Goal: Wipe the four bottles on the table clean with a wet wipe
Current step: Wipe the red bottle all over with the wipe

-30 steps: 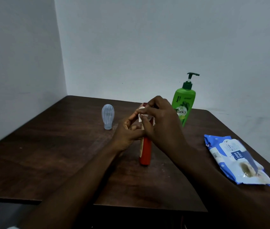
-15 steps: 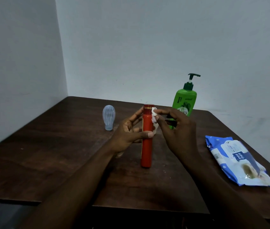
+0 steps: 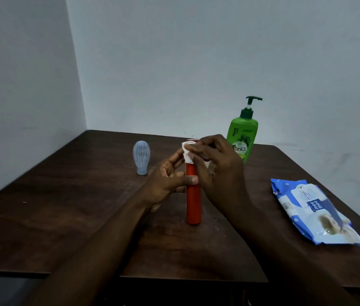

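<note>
My right hand [image 3: 216,171] and the wet wipe [image 3: 188,153] hide the top of the red bottle [image 3: 193,195]; my forearms are cut off at the bottom edge.

Open tabletop [image 3: 53,217] spreads left of the red bottle [image 3: 194,202]; the green pump bottle [image 3: 242,138] stands close behind the right hand [image 3: 218,168].

Red cylindrical bottle [image 3: 193,195]: upright, centre.
White wet wipe [image 3: 187,153]: bunched at its top.
Green pump bottle [image 3: 242,133]: upright, behind.
Pale blue bulb-shaped bottle [image 3: 141,160]: standing, my left.
</note>
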### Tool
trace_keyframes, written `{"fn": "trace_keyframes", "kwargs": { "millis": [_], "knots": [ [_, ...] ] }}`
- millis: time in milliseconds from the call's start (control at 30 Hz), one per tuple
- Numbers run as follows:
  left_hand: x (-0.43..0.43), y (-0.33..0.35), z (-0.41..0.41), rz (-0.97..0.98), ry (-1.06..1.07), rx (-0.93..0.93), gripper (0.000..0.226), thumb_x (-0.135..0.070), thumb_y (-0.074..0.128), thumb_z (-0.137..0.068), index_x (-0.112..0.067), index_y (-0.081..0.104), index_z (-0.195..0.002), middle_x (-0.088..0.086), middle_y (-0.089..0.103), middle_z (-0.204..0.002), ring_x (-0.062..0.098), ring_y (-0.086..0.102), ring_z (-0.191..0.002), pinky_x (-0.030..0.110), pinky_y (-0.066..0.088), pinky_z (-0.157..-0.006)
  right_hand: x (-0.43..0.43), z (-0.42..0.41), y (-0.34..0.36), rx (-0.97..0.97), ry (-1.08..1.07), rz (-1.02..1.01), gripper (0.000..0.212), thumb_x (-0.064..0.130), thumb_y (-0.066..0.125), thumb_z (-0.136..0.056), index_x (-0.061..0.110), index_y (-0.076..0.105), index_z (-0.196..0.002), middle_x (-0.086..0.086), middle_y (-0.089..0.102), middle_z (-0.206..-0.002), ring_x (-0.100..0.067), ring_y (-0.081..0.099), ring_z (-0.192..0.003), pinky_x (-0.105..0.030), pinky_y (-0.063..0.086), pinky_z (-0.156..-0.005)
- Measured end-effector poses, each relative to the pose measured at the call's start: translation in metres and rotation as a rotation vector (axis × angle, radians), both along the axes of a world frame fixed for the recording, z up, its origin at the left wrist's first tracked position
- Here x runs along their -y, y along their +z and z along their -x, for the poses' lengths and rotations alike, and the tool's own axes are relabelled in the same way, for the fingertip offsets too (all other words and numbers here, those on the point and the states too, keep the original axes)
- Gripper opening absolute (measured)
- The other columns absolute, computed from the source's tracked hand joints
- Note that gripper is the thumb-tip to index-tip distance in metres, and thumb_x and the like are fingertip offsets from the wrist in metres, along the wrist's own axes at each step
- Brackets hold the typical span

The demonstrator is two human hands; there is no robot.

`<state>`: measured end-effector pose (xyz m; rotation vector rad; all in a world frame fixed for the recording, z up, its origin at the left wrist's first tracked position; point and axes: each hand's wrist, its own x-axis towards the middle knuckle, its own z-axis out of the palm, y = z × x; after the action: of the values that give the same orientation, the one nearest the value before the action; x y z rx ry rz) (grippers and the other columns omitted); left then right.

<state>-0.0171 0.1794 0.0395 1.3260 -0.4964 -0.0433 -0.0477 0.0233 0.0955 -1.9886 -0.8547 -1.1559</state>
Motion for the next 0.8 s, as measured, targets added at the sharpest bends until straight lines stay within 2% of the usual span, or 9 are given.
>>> {"fn": "trace_keyframes", "kwargs": {
  "millis": [67, 133, 233, 300, 367, 533, 667, 800],
  "knots": [
    [-0.001, -0.002, -0.002, -0.013, -0.003, 0.003, 0.09, -0.017, 0.084, -0.078, -0.028, 0.037, -0.154, -0.002, 0.051, -0.152, 0.026, 0.063, -0.126, 0.044, 0.059, -0.086, -0.001, -0.002, 0.001, -0.001, -0.008, 0.014, 0.023, 0.002, 0.069, -0.088, 0.009, 0.074, -0.109, -0.007, 0.06, -0.101, -0.013, 0.059, -0.096, -0.019, 0.047, -0.084],
    [-0.004, -0.003, -0.005, -0.038, -0.01, -0.005, 0.092, -0.02, 0.087, -0.076, -0.031, 0.038, -0.153, 0.0, 0.049, -0.154, 0.027, 0.059, -0.13, 0.054, 0.054, -0.097, 0.002, -0.005, 0.001, -0.037, -0.012, -0.025, 0.021, 0.005, 0.067, -0.09, 0.011, 0.073, -0.11, -0.003, 0.061, -0.102, -0.008, 0.058, -0.097, -0.015, 0.046, -0.084],
    [-0.01, -0.006, -0.008, -0.128, 0.1, -0.032, 0.1, -0.037, 0.094, -0.062, -0.029, 0.044, -0.148, 0.005, 0.053, -0.15, 0.025, 0.052, -0.137, 0.057, 0.041, -0.112, 0.008, -0.012, -0.002, -0.13, -0.014, -0.134, 0.017, 0.01, 0.064, -0.093, 0.014, 0.071, -0.108, 0.002, 0.066, -0.104, -0.005, 0.061, -0.097, -0.025, 0.052, -0.082],
    [-0.014, -0.012, -0.011, -0.128, 0.11, -0.065, 0.1, -0.035, 0.093, -0.062, -0.022, 0.044, -0.148, 0.009, 0.054, -0.149, 0.026, 0.052, -0.137, 0.057, 0.039, -0.114, 0.012, -0.018, -0.004, -0.224, -0.012, -0.206, 0.015, 0.014, 0.065, -0.094, 0.014, 0.071, -0.108, 0.004, 0.069, -0.104, -0.005, 0.063, -0.097, -0.031, 0.055, -0.08],
    [-0.016, -0.017, -0.013, -0.117, 0.101, -0.093, 0.091, -0.027, 0.088, -0.067, -0.016, 0.045, -0.147, 0.013, 0.054, -0.147, 0.028, 0.053, -0.136, 0.057, 0.04, -0.113, 0.015, -0.022, -0.005, -0.303, -0.017, -0.237, 0.016, 0.017, 0.066, -0.093, 0.016, 0.071, -0.108, 0.006, 0.071, -0.104, -0.003, 0.064, -0.097, -0.032, 0.056, -0.08],
    [-0.016, -0.022, -0.014, -0.101, 0.114, -0.118, 0.081, -0.02, 0.081, -0.074, -0.011, 0.046, -0.146, 0.014, 0.055, -0.146, 0.029, 0.053, -0.135, 0.055, 0.041, -0.113, 0.014, -0.021, -0.006, -0.37, 0.012, -0.296, 0.017, 0.019, 0.067, -0.092, 0.017, 0.072, -0.108, 0.007, 0.072, -0.104, -0.005, 0.065, -0.093, -0.035, 0.058, -0.08],
    [-0.017, -0.026, -0.017, -0.094, 0.133, -0.123, 0.079, -0.022, 0.079, -0.076, -0.012, 0.046, -0.147, 0.011, 0.054, -0.148, 0.027, 0.051, -0.137, 0.053, 0.039, -0.115, 0.008, -0.011, -0.004, -0.25, -0.008, -0.264, 0.017, 0.018, 0.067, -0.093, 0.014, 0.072, -0.109, 0.003, 0.07, -0.104, -0.006, 0.064, -0.097, -0.034, 0.056, -0.082],
    [-0.016, -0.027, -0.02, -0.072, 0.102, -0.148, 0.078, -0.025, 0.081, -0.078, -0.019, 0.047, -0.147, 0.006, 0.053, -0.15, 0.024, 0.05, -0.139, 0.053, 0.038, -0.115, -0.003, -0.002, 0.002, -0.037, -0.008, -0.07, 0.021, 0.005, 0.069, -0.089, 0.01, 0.074, -0.109, -0.005, 0.065, -0.099, -0.007, 0.06, -0.093, -0.015, 0.048, -0.082]
  ]
}}
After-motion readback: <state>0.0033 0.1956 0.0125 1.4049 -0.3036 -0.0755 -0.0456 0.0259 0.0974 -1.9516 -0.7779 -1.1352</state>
